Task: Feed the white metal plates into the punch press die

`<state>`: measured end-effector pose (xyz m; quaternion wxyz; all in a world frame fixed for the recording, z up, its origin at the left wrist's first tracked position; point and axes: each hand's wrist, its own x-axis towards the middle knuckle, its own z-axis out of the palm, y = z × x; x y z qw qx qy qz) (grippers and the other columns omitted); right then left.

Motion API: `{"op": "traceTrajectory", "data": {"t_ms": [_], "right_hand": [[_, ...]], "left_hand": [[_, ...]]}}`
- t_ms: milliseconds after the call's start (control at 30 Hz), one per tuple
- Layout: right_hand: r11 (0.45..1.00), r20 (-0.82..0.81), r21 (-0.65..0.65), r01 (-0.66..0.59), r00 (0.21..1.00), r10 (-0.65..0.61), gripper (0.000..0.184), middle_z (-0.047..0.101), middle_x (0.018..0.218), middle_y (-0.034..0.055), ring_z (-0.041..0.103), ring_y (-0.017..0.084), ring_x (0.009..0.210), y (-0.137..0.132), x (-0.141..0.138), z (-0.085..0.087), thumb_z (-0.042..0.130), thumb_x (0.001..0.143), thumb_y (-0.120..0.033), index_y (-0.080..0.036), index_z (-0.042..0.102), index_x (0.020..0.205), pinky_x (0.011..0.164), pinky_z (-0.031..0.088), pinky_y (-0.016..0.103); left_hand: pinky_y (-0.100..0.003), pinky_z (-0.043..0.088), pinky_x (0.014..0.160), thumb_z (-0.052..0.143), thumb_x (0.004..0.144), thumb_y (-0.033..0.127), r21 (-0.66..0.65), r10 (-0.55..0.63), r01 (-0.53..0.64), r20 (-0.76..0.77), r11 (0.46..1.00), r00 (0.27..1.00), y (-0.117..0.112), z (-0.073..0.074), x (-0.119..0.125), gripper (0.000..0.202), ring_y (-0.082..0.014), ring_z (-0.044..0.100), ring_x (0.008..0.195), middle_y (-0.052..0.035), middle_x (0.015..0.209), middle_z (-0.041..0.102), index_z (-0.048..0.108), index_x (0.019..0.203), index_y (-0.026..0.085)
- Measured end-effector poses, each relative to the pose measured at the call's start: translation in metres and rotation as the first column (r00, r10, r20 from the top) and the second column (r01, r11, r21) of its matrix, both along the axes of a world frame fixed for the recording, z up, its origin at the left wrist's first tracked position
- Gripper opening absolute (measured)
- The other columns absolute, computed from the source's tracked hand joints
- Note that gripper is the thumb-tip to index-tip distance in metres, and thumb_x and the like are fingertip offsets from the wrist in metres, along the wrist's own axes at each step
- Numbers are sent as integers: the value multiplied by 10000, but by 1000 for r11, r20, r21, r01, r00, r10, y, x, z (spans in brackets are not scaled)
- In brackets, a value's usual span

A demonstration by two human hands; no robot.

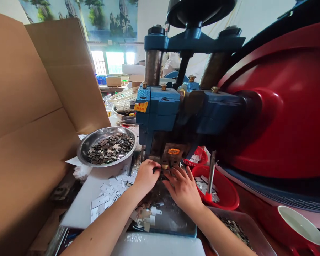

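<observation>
A blue hand press (pixel 164 106) stands in front of me, and both hands reach to the base under its ram (pixel 174 152). My left hand (pixel 146 177) is closed, thumb and fingers pinched together at the left of the die; what they hold is too small to make out. On the other side, my right hand (pixel 185 190) has its fingers stretched out and apart, with the tips near the die. Flat white metal plates (pixel 108 195) lie scattered left of my left forearm. Small loose metal pieces (pixel 146 215) rest on the press base between my arms.
A steel bowl (pixel 81 153) of dark metal pieces stands left. Red baskets (pixel 233 199) with plates sit right, beside an upright metal rod (pixel 211 174). A large red flywheel (pixel 296 99) looms right. Cardboard (pixel 29 106) walls the left side. A red mug (pixel 274 227) stands lower right.
</observation>
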<state>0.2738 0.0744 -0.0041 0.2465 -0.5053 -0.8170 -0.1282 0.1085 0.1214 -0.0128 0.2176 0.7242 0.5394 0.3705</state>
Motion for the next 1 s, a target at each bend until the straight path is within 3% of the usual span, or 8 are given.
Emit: {"op": "traceTrajectory", "data": {"t_ms": [300,633,1000], "right_hand": [[999,10,4,40,999,-40,204,659,1087,37,512,248,1106,2,-7,1,509,887,-344,-275,668,995,1023,272,507],[998,60,57,8,998,-12,250,653,1113,53,524,256,1088,-3,-2,-1,532,871,-357,-276,648,1077,1031,259,524],[999,-44,-23,33,998,-34,216,672,1066,41,526,260,1097,2,-10,-2,504,889,-342,-265,665,1012,1015,282,523]], "left_hand": [[-299,468,854,528,840,177,41,-79,80,-13,996,997,4,-7,-1,166,-180,596,918,-50,935,630,679,908,192],[-356,445,899,546,824,182,58,-66,69,-54,996,996,-3,-1,2,170,-215,581,949,-67,956,636,689,913,197],[-304,470,872,553,806,193,-105,-43,65,195,992,980,9,-17,7,152,-176,615,913,-42,944,654,688,874,187]]}}
